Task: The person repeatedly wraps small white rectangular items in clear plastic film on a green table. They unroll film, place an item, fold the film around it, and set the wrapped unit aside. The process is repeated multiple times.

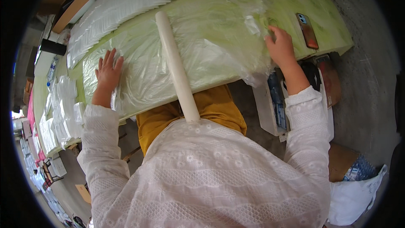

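Observation:
A wide sheet of clear plastic film lies wrinkled over the green-patterned table cover before me. My left hand rests on the film's left part, palm down with the fingers spread. At the film's right side is my right hand, thumb and forefinger near the crumpled edge; whether it pinches the film I cannot tell. Between my hands a long white tube or roll lies across the film. Its near end sticks out past the table edge and meets my shirt.
Overlapping white plastic sleeves run along the table's far left. More white packets lie at the left with a plastic bottle. A phone lies at the right. Below that side stand a white bin and a white bag.

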